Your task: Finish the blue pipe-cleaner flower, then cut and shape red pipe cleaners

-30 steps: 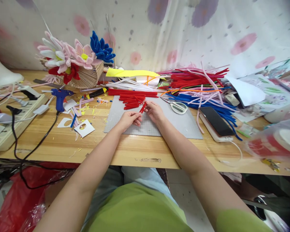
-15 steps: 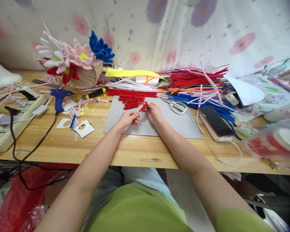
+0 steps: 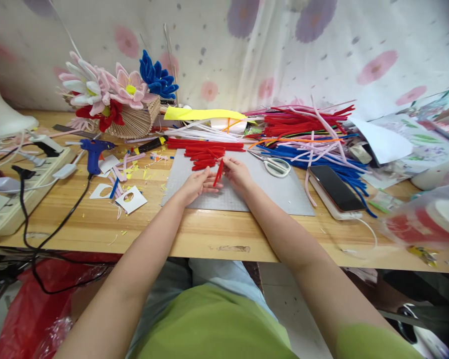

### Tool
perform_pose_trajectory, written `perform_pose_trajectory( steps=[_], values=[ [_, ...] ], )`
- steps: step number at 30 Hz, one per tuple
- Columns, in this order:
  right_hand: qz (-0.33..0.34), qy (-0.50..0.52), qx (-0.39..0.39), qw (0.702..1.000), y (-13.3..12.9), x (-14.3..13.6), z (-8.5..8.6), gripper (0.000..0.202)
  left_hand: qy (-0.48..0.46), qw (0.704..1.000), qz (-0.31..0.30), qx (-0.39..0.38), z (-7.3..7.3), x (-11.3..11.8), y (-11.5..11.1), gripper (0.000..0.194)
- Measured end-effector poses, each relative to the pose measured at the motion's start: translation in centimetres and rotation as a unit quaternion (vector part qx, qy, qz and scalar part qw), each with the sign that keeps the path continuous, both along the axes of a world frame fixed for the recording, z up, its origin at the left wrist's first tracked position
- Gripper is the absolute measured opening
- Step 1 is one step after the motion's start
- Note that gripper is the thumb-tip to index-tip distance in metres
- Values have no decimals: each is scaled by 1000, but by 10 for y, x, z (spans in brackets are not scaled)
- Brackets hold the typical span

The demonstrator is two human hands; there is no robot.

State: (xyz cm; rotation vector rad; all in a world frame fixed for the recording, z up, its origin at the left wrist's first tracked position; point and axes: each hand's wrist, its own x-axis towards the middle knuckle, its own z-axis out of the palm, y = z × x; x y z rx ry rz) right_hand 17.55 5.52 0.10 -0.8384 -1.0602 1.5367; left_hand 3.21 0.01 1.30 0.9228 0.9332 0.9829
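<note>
Between thumb and fingers of my right hand (image 3: 235,172) is a short red pipe cleaner (image 3: 218,174), slanting down toward me. My left hand (image 3: 199,186) is beside it, fingers stretched out and apart, the fingertips near or behind the strip's lower end; I cannot tell if they touch. Just beyond the hands, cut red pipe cleaners (image 3: 202,155) lie in a loose pile on a grey cutting mat (image 3: 273,197). Scissors with pale handles (image 3: 277,167) rest at the mat's right side.
At the back right are bundles of red pipe cleaners (image 3: 295,123) and blue ones (image 3: 329,174). A phone (image 3: 336,188) lies on a white block. To the left are a blue glue gun (image 3: 94,153), a power strip (image 3: 33,192) and fuzzy flowers (image 3: 129,87).
My left hand's fingers have uncurled and spread. The red pipe cleaner in my right hand now hangs more steeply, with more of its length showing.
</note>
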Motion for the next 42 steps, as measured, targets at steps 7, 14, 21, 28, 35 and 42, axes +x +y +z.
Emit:
perform_pose_trajectory(
  steps=[7, 14, 21, 28, 35, 42],
  values=[
    [-62, -217, 130, 965, 8, 5, -5, 26, 67, 988, 133, 39, -5, -4, 9, 21],
    [-69, -479, 188, 855, 15, 58, -3, 18, 367, 901, 171, 154, -23, -23, 19, 23],
    [2, -584, 254, 771, 11, 66, -3, 13, 467, 855, 104, 201, -16, -24, 11, 55],
    [-15, -424, 189, 886, 4, 48, -1, 6, 349, 900, 152, 212, -23, -23, 16, 43],
    [-5, -330, 219, 918, 0, 17, -8, 11, 282, 909, 223, 210, -16, -14, 13, 17],
    [70, -288, 237, 925, -8, 2, -2, 18, 114, 961, 178, 178, -17, -1, 15, 20]
  ],
)
